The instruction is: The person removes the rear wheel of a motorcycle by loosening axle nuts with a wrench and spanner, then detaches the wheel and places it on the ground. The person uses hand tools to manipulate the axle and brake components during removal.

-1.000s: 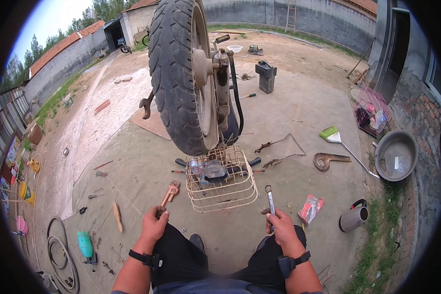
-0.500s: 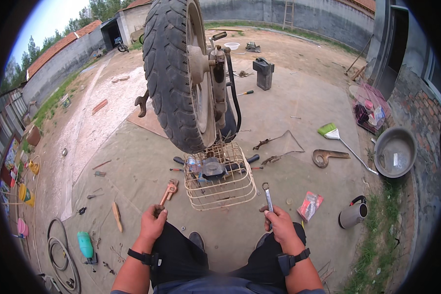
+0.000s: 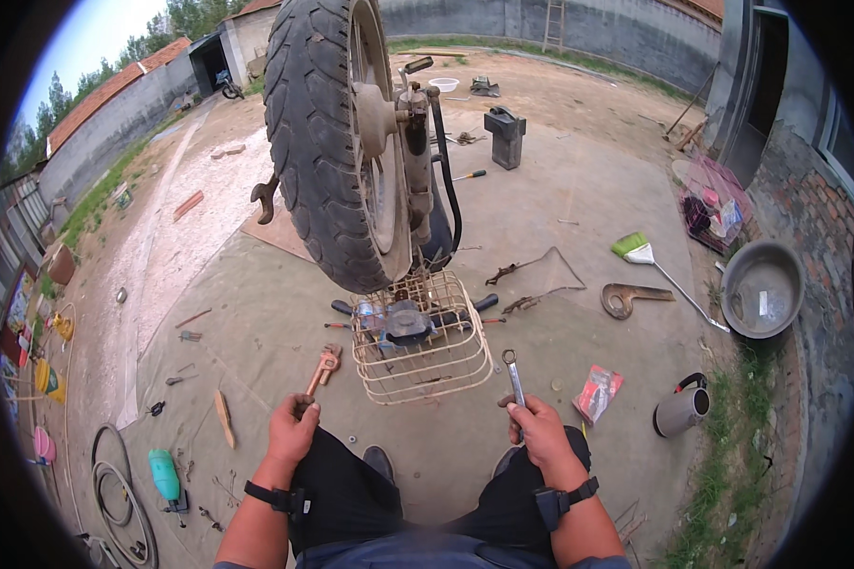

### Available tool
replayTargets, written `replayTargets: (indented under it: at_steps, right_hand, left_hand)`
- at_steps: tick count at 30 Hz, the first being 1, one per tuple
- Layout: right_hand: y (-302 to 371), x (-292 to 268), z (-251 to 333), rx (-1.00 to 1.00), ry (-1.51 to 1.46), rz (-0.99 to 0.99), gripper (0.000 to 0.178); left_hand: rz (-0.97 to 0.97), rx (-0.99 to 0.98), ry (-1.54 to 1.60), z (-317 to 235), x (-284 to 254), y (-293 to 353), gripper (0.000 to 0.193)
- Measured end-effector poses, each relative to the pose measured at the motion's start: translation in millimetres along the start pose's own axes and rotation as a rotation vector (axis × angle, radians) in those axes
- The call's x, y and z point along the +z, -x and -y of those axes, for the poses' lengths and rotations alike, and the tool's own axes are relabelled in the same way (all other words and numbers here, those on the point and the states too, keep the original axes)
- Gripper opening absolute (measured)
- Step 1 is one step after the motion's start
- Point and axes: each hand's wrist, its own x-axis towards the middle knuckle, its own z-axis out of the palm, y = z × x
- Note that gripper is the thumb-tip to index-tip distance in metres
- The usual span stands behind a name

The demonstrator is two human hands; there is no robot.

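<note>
My left hand (image 3: 292,431) is closed around the handle of a reddish pipe wrench (image 3: 325,366), its jaw pointing away from me. A shiny ring-ended wrench (image 3: 514,377) stands up out of my closed right hand (image 3: 539,431). In front of me an upturned two-wheeler raises its tyre (image 3: 318,152), with the hub (image 3: 375,119) and fork on the right side. Left of the tyre a rusty wrench head (image 3: 265,199) sticks out; what it sits on is hidden. Below the wheel lies a wire basket (image 3: 422,379), around a dark part. Neither hand touches the wheel or basket.
On the ground are a rusty hooked tool (image 3: 626,300), a red-and-white packet (image 3: 598,394), a grey kettle (image 3: 678,412), a basin (image 3: 764,289) and a green broom (image 3: 636,248). At left lie a hose (image 3: 114,488), a teal bottle (image 3: 164,474) and a wooden piece (image 3: 224,418).
The whole view has shifted slightly, so the wheel and the ground objects sit a little further left and up. Both hands keep their wrenches in nearly the same pose.
</note>
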Motion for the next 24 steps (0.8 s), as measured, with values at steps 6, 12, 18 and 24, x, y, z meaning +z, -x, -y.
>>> replayTargets:
  at_steps: [6, 12, 18, 24]
  right_hand:
    - [-1.6, -1.4, -2.9, -0.004, 0.001, 0.0, 0.02]
    - [-1.1, -1.0, -2.6, -0.013, -0.006, 0.006, 0.022]
    - [-1.7, -1.8, -4.3, -0.007, 0.008, 0.008, 0.025]
    - [-2.2, -2.0, -5.2, -0.017, 0.023, 0.011, 0.028]
  left_hand:
    - [-0.004, 0.007, 0.014, 2.4, 0.3, -0.9, 0.019]
    - [-0.002, 0.011, 0.02, 2.9, 0.2, -1.1, 0.019]
    - [-0.001, 0.021, 0.011, 3.4, -0.1, -1.9, 0.019]
    - [-0.006, 0.017, 0.03, 6.0, 0.3, -2.6, 0.019]
